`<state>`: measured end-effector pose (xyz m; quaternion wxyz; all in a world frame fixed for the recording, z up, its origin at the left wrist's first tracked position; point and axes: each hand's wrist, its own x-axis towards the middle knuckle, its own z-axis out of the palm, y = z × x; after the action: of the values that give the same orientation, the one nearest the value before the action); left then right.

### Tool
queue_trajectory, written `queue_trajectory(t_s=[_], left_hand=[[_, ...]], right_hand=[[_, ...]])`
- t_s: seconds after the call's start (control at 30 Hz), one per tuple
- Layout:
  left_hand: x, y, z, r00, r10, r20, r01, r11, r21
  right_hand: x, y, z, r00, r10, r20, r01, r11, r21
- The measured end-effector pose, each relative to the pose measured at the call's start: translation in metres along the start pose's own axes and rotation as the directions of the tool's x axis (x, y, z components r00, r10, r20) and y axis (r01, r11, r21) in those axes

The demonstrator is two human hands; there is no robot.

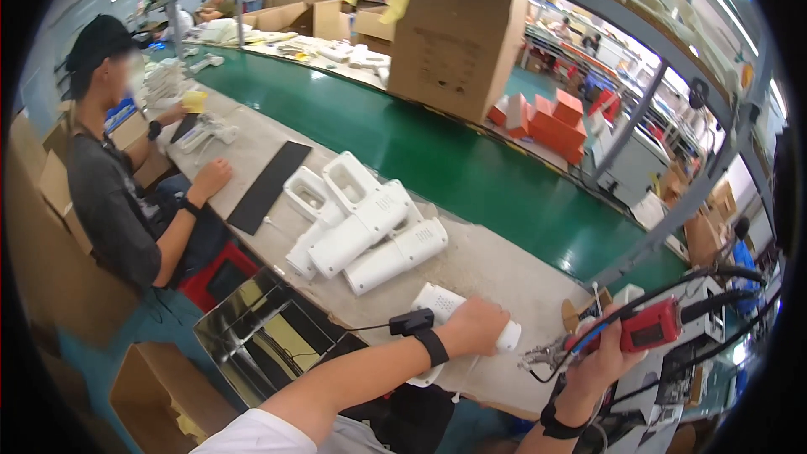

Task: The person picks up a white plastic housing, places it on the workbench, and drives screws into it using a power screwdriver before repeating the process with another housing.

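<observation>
White sleeve [262,435] foremost, white device [435,298] clasped under left grip [479,324], red tool [649,326] wrapped in right grip [602,361].

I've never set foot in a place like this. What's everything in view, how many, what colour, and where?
Work table: one, beige, across the middle
Piled plastic parts: at least three, white, mid-table
Held plastic part: one, white, near table edge
Hand tool: one, red, right
Flat strip: one, black, left of pile
Belt: one, green, beyond table
Large carton: one, brown, beyond belt
Small boxes: several, orange-red, right of large carton
Co-worker: one, dark top, left
Open carton: one, brown, lower left
Distant clutter: too small to count
Left hand: one, bare, gripping held plastic part
Right hand: one, bare, gripping hand tool
</observation>
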<state>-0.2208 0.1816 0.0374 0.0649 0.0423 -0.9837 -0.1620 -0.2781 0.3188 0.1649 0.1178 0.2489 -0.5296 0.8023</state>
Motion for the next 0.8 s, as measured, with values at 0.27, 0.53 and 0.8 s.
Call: queue_trajectory(t_s=[0.27,0.53,0.8], left_hand=[[0.003,-0.009,-0.004,1.000,-0.027,0.015,0.027,0.999,0.024],[0.007,0.004,-0.010,0.983,-0.095,0.156,0.078,0.991,0.109],[0.009,0.002,-0.015,0.978,-0.085,0.191,0.052,0.984,0.169]], right_hand=[[0.012,0.012,0.029,0.997,0.022,0.076,-0.022,1.000,0.001],[0.019,0.008,0.033,0.997,0.038,0.062,-0.036,0.998,-0.048],[0.024,0.056,0.030,0.995,-0.010,0.101,0.020,0.995,-0.093]])
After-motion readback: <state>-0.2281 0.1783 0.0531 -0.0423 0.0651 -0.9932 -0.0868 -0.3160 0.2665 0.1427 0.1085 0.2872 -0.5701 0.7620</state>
